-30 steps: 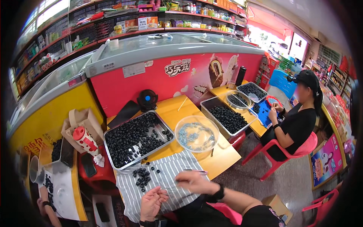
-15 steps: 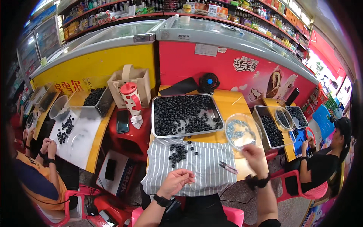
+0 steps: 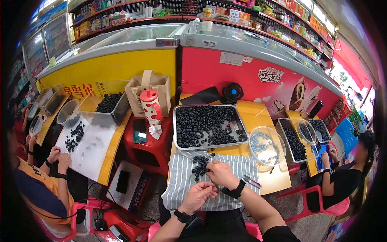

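Note:
A grey-and-white striped cloth point(image 3: 180, 183) lies over the table's near edge, with a small pile of black ring-like pieces point(image 3: 199, 165) on it. My right hand point(image 3: 223, 174) is at the pile's right side, palm down, its fingers drawn together; what they hold, if anything, is hidden. Just below it my left hand point(image 3: 199, 196) pinches thumb and forefinger together, the thing between them too small to make out. Thread snips point(image 3: 252, 182) rest on the cloth's right side. Behind the cloth stands a metal tray point(image 3: 211, 147) with many more black pieces.
Right of the tray, a clear round dish point(image 3: 270, 155) holds small silvery-blue bits. A black fan point(image 3: 232, 92) stands behind. On a red stool point(image 3: 146, 152) are a spotted tumbler point(image 3: 150, 105) and a phone point(image 3: 140, 131). People sit at tables on both sides.
My right hand has come from the round dish leftward and down to the black pieces on the cloth. My left hand stays low over the cloth, still pinched. The whole view has shifted slightly.

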Motion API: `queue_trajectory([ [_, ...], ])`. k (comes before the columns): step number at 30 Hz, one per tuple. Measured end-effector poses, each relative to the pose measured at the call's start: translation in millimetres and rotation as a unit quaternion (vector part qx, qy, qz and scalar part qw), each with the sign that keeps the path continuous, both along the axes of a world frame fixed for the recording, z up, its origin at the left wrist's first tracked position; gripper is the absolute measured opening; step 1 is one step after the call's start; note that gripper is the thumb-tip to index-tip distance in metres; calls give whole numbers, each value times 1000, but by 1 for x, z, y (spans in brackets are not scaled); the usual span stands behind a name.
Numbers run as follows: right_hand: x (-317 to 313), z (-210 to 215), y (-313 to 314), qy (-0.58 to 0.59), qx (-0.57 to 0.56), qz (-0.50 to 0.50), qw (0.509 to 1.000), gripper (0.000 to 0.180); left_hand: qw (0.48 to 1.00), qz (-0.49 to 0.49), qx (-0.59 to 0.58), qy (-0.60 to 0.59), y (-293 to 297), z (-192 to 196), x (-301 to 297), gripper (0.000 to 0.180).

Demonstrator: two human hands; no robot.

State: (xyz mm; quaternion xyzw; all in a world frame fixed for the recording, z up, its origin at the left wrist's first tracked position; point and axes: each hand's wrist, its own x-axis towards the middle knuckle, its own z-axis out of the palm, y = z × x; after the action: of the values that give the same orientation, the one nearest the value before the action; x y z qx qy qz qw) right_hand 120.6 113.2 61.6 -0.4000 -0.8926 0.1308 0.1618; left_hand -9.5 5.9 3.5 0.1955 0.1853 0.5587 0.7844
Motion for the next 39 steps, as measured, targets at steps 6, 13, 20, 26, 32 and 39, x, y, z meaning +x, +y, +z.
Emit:
queue_trajectory([
  [6, 21, 28, -35, 59, -2, 28, 998, 15, 997, 71, -18, 34, -3, -3, 10, 22],
  [13, 32, 22, -66, 142, -18, 24, 989, 18, 992, 50, -7, 117, 2, 5, 11, 22],
  [20, 36, 3, -69, 330, -187, -31, 925, 21, 997, 41, -20, 63, 2, 6, 8, 22],
  [26, 44, -4, -72, 389, -243, -43, 887, 23, 999, 29, -6, 36, 4, 4, 5, 27],
  [32, 42, 9, -74, 277, -51, -10, 959, 24, 1000, 16, -23, 8, 2, 13, 3, 31],
  [39, 39, 10, -77, 302, -158, -24, 940, 25, 1000, 9, -7, 10, 2, 14, 3, 28],
])
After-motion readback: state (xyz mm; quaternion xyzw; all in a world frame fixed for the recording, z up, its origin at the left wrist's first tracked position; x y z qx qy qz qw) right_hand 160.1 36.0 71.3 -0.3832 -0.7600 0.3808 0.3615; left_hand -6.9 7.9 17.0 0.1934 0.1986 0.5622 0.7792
